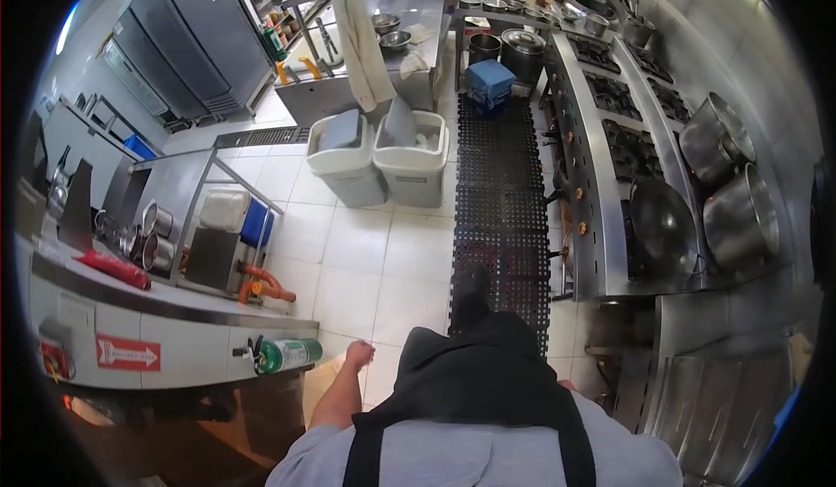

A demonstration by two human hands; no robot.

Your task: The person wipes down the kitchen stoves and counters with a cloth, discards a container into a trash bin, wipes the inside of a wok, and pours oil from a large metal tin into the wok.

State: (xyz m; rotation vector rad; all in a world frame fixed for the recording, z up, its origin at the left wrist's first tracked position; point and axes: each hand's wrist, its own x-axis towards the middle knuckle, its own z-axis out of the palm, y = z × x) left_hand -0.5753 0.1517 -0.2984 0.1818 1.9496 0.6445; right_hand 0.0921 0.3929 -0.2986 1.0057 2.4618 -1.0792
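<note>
My left hand (360, 354) hangs low at my left side, over the pale tiled floor (346, 300). Its fingers look curled, but they are too small to show whether anything is in them. A green fire extinguisher (289, 355) lies nearest to that hand, along the front of the left counter, and does not touch it. Only a bit of skin at my right side shows, by the edge of the black apron (488, 374); my right hand's fingers are hidden behind my body.
A black rubber mat (501, 217) runs ahead beside the stove (601, 165), which bears a wok (662, 226) and large pots (740, 217). Two bins (348, 174) stand before the steel table (309, 100). At left are a counter (200, 306) and orange pipes (266, 285).
</note>
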